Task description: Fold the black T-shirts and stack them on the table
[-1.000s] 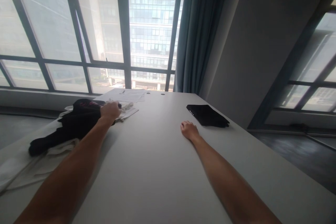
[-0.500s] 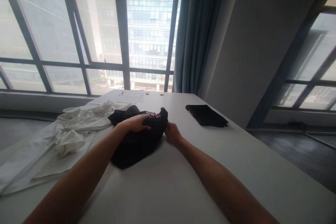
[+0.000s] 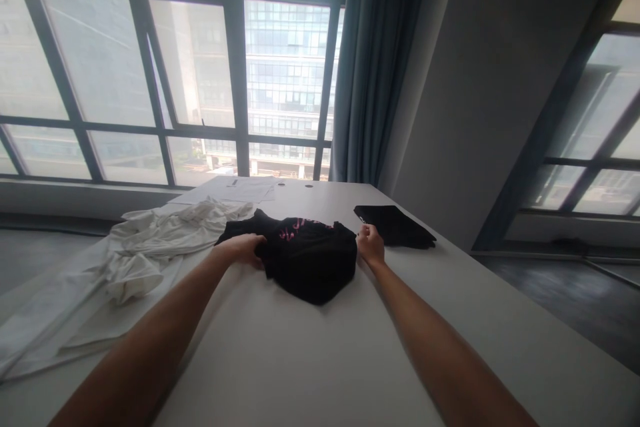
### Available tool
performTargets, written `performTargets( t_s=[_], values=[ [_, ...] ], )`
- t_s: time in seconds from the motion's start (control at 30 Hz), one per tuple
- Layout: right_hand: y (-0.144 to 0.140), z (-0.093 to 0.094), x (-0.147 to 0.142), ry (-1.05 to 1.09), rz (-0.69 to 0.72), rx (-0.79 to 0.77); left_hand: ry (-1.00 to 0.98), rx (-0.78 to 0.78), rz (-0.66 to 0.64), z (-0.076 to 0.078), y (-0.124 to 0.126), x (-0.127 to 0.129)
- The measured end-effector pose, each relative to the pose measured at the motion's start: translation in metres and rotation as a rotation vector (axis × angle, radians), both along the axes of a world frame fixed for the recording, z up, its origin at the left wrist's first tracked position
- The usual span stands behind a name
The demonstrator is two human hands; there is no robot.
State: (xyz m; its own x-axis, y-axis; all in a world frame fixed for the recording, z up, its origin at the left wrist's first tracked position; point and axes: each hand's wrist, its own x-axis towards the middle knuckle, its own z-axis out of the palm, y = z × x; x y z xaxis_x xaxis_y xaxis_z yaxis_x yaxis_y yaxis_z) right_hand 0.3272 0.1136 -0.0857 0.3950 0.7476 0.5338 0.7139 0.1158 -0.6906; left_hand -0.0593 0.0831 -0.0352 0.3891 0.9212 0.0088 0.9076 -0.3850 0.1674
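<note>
A black T-shirt [image 3: 313, 263] with pinkish lettering lies crumpled on the white table [image 3: 300, 360], between my two hands. At its left side my left hand [image 3: 243, 248] is closed on the cloth, fingers partly hidden by the fabric. My right hand [image 3: 370, 243] pinches the shirt's right edge. Just behind the right hand rests a folded black garment [image 3: 400, 227] with a small white mark, apart from the shirt.
A heap of white cloth [image 3: 160, 237] spreads over the table's left side. Sheets of paper [image 3: 245, 188] lie at the far end, close to two dark round table holes. Beyond stand windows, a blue-grey curtain [image 3: 370, 80] and a dark pillar [image 3: 465, 100].
My hands have moved apart, the right one to the right, stretching the black shirt wider. Its lettering shows more, and the lower part has swung to the right.
</note>
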Motion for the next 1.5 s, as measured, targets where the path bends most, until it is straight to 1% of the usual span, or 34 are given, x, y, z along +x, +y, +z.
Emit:
performTargets(
  t_s=[0.07, 0.1, 0.17, 0.23, 0.3, 0.33, 0.4, 0.47, 0.53, 0.6, 0.67, 0.7, 0.73, 0.8, 0.87, 0.93, 1.0, 1.07, 1.13, 1.17, 1.27, 1.33, 1.37, 1.43, 1.5],
  values=[
    [-0.005, 0.001, -0.005, -0.03, 0.082, 0.008, -0.004, 0.137, -0.05, -0.015, 0.003, 0.002],
    [-0.008, 0.002, -0.009, -0.057, 0.148, 0.008, 0.001, 0.201, -0.057, -0.022, 0.004, 0.003],
    [-0.012, 0.002, -0.019, -0.164, 0.358, 0.005, 0.016, 0.308, -0.05, -0.034, 0.005, 0.004],
    [-0.015, 0.0, -0.027, -0.261, 0.534, -0.032, 0.022, 0.394, -0.043, -0.04, 0.004, 0.005],
    [-0.015, -0.002, -0.03, -0.325, 0.62, -0.081, 0.005, 0.449, -0.044, -0.042, 0.003, 0.005],
    [-0.014, -0.002, -0.03, -0.349, 0.633, -0.098, -0.009, 0.462, -0.048, -0.043, 0.002, 0.005],
    [-0.013, -0.001, -0.028, -0.385, 0.602, -0.089, -0.042, 0.476, -0.056, -0.042, 0.001, 0.005],
    [-0.012, 0.003, -0.024, -0.374, 0.494, -0.046, -0.071, 0.478, -0.063, -0.042, 0.001, 0.004],
    [-0.012, 0.009, -0.015, -0.287, 0.306, -0.003, -0.088, 0.487, -0.058, -0.043, 0.0, 0.003],
    [-0.012, 0.012, 0.0, -0.137, 0.071, 0.013, -0.097, 0.505, -0.024, -0.042, 0.0, 0.002],
    [-0.011, 0.012, 0.018, 0.018, -0.137, 0.006, -0.123, 0.534, 0.088, -0.042, -0.001, 0.002],
    [-0.011, 0.011, 0.026, 0.078, -0.209, -0.006, -0.146, 0.546, 0.169, -0.041, -0.002, 0.002],
    [-0.01, 0.009, 0.033, 0.122, -0.255, -0.021, -0.173, 0.556, 0.253, -0.04, -0.003, 0.003],
    [-0.008, 0.005, 0.041, 0.16, -0.288, -0.033, -0.228, 0.573, 0.383, -0.04, -0.004, 0.005],
    [-0.007, 0.004, 0.038, 0.131, -0.263, 0.015, -0.273, 0.606, 0.429, -0.04, -0.004, 0.007],
    [-0.008, 0.007, 0.027, 0.027, -0.182, 0.11, -0.308, 0.654, 0.407, -0.041, -0.004, 0.009],
    [-0.012, 0.012, 0.013, -0.143, -0.036, 0.182, -0.323, 0.679, 0.301, -0.042, -0.005, 0.01],
    [-0.017, 0.016, -0.001, -0.326, 0.15, 0.187, -0.3, 0.658, 0.131, -0.043, -0.007, 0.012],
    [-0.022, 0.016, -0.014, -0.472, 0.325, 0.136, -0.251, 0.604, -0.022, -0.041, -0.011, 0.017],
    [-0.023, 0.015, -0.019, -0.526, 0.403, 0.1, -0.227, 0.571, -0.074, -0.04, -0.012, 0.02],
    [-0.024, 0.009, -0.033, -0.623, 0.575, -0.002, -0.176, 0.487, -0.148, -0.038, -0.017, 0.028],
    [-0.023, 0.006, -0.039, -0.646, 0.611, -0.027, -0.156, 0.464, -0.159, -0.037, -0.017, 0.031],
    [-0.023, 0.005, -0.041, -0.647, 0.599, -0.019, -0.153, 0.465, -0.144, -0.037, -0.017, 0.03],
    [-0.023, 0.006, -0.041, -0.631, 0.526, 0.028, -0.167, 0.482, -0.073, -0.038, -0.015, 0.026],
    [-0.021, 0.008, -0.036, -0.583, 0.39, 0.069, -0.211, 0.495, 0.049, -0.039, -0.013, 0.02]
  ],
)
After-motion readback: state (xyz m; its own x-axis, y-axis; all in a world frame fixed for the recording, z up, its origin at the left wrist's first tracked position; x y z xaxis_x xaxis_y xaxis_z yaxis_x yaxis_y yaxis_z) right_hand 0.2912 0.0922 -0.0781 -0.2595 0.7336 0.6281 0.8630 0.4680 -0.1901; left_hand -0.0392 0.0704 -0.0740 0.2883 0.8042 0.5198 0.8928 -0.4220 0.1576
